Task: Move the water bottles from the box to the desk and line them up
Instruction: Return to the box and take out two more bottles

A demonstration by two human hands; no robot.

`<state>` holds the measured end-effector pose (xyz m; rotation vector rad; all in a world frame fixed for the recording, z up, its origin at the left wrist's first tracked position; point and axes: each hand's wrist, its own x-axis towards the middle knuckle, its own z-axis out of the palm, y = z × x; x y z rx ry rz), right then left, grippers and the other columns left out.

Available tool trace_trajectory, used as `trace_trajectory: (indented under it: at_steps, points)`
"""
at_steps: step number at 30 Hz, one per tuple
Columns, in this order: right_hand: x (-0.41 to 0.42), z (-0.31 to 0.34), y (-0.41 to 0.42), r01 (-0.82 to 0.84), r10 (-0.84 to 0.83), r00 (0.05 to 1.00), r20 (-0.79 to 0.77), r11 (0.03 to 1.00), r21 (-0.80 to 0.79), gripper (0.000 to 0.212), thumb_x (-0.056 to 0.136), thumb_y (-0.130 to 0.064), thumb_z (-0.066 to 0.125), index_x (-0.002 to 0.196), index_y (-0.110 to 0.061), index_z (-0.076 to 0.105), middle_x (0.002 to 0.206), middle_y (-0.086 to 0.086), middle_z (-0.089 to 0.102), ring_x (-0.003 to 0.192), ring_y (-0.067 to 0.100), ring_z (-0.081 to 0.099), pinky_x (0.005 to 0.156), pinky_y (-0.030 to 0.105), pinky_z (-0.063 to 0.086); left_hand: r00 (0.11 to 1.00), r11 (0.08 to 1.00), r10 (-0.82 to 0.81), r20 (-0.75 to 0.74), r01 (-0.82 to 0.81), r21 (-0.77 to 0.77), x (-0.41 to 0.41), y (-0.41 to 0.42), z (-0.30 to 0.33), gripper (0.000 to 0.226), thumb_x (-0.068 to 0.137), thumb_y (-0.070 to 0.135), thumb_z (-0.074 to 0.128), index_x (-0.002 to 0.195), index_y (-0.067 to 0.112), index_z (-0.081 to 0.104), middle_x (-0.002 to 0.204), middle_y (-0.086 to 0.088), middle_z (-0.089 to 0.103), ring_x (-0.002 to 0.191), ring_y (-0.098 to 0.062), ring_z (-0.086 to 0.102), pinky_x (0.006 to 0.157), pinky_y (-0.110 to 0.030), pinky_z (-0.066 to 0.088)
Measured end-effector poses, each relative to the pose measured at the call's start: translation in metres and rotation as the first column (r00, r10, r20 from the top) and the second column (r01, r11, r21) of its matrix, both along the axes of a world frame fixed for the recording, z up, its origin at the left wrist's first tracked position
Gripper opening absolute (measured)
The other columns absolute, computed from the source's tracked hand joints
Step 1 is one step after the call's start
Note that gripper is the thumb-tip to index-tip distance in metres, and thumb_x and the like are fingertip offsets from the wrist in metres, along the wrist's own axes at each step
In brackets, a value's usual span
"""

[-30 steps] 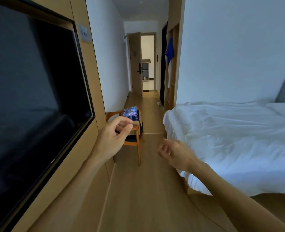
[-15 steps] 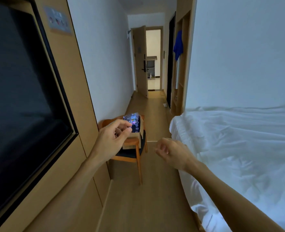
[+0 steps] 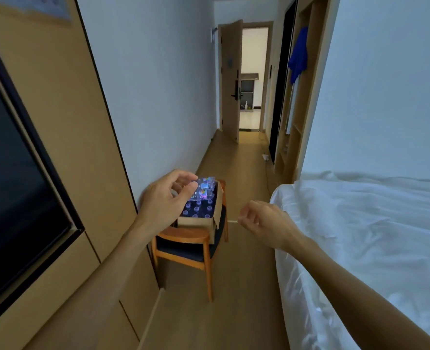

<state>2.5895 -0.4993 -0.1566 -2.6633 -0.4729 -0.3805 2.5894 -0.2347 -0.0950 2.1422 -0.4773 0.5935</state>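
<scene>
We stand in a narrow room with a wooden floor. The water bottles (image 3: 198, 210) sit caps up in the cardboard box (image 3: 199, 222), just beyond our left hand (image 3: 167, 201), whose fingers are loosely curled and hold nothing. The box rests on a wooden chair (image 3: 183, 235). Our right hand (image 3: 265, 223), also loosely curled and holding nothing, hangs to the right of the box, beside the white bed (image 3: 365, 238).

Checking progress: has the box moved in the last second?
No: the box still sits on the chair against the wall; only the view came closer.
</scene>
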Motion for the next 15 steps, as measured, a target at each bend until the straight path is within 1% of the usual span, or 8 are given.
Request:
trace_trajectory:
  at_steps: [1,3,5,6,8,10,12,15]
  points:
    - [0.019,-0.003,-0.004,-0.002,0.002,1.0,-0.006,1.0,-0.006,0.022,0.091,-0.056,0.047,0.098,-0.036,0.054,0.089,-0.02,0.057,0.078,0.0,0.058,0.069,0.033,0.056,1.0,1.0,0.009,-0.005,-0.009,0.003,0.018,-0.003,-0.003,0.025,0.086,0.056,0.053,0.103,0.04,0.061,0.091,0.024,0.064,0.084,-0.003,0.06,0.072,-0.034,0.055]
    - [0.062,-0.01,-0.011,-0.001,0.001,1.0,-0.013,1.0,-0.015,0.022,0.091,-0.056,0.047,0.098,-0.036,0.055,0.09,-0.02,0.057,0.079,0.001,0.058,0.07,0.034,0.057,1.0,1.0,0.009,-0.015,-0.009,0.0,0.06,-0.009,-0.009,0.023,0.087,0.056,0.054,0.103,0.041,0.061,0.091,0.025,0.064,0.085,-0.001,0.06,0.07,-0.028,0.055]
    - [0.107,-0.015,-0.018,0.004,-0.005,1.0,-0.021,1.0,-0.01,0.022,0.091,-0.055,0.048,0.098,-0.036,0.056,0.089,-0.021,0.057,0.078,0.001,0.058,0.07,0.032,0.057,1.0,0.999,-0.019,-0.025,0.018,-0.038,0.103,-0.017,-0.013,0.014,0.09,0.047,0.058,0.102,0.04,0.061,0.091,0.024,0.064,0.085,-0.001,0.061,0.066,-0.016,0.051]
    - [0.128,-0.016,-0.021,0.007,-0.007,1.0,-0.027,1.0,-0.007,0.022,0.09,-0.055,0.049,0.097,-0.036,0.056,0.088,-0.021,0.057,0.077,0.0,0.058,0.07,0.031,0.057,0.999,0.998,-0.034,-0.029,0.032,-0.055,0.125,-0.021,-0.013,0.011,0.091,0.043,0.059,0.1,0.039,0.062,0.09,0.024,0.065,0.086,0.0,0.061,0.065,-0.011,0.049]
    - [0.171,-0.015,-0.028,0.013,-0.013,1.0,-0.028,1.0,-0.014,0.022,0.089,-0.057,0.047,0.094,-0.037,0.056,0.085,-0.024,0.055,0.076,-0.002,0.057,0.069,0.028,0.056,0.998,0.996,-0.055,-0.037,0.052,-0.079,0.167,-0.028,-0.013,0.008,0.091,0.038,0.06,0.098,0.038,0.063,0.09,0.026,0.064,0.086,0.003,0.06,0.067,-0.005,0.044]
    - [0.213,-0.014,-0.034,0.021,-0.021,0.999,-0.025,1.0,-0.009,0.027,0.086,-0.062,0.042,0.093,-0.04,0.055,0.083,-0.026,0.053,0.075,-0.005,0.056,0.067,0.025,0.054,0.996,0.994,-0.066,-0.056,0.061,-0.089,0.209,-0.036,-0.012,0.007,0.092,0.035,0.06,0.098,0.038,0.063,0.09,0.027,0.063,0.084,0.003,0.059,0.068,-0.004,0.044]
    - [0.253,-0.016,-0.041,0.028,-0.028,0.999,-0.022,1.0,0.006,0.031,0.084,-0.066,0.039,0.093,-0.04,0.054,0.082,-0.026,0.054,0.074,-0.005,0.057,0.066,0.024,0.054,0.995,0.994,-0.064,-0.071,0.057,-0.097,0.25,-0.042,-0.012,0.008,0.092,0.035,0.06,0.098,0.037,0.063,0.087,0.022,0.064,0.084,0.003,0.059,0.067,-0.005,0.045]
    - [0.308,-0.024,-0.049,0.027,-0.027,0.999,-0.037,1.0,0.014,0.03,0.084,-0.068,0.037,0.092,-0.043,0.051,0.082,-0.027,0.054,0.074,-0.005,0.057,0.066,0.025,0.055,0.994,0.995,-0.06,-0.09,0.053,-0.083,0.305,-0.053,-0.014,0.009,0.092,0.033,0.06,0.1,0.035,0.063,0.091,0.02,0.064,0.085,0.005,0.058,0.066,-0.003,0.044]
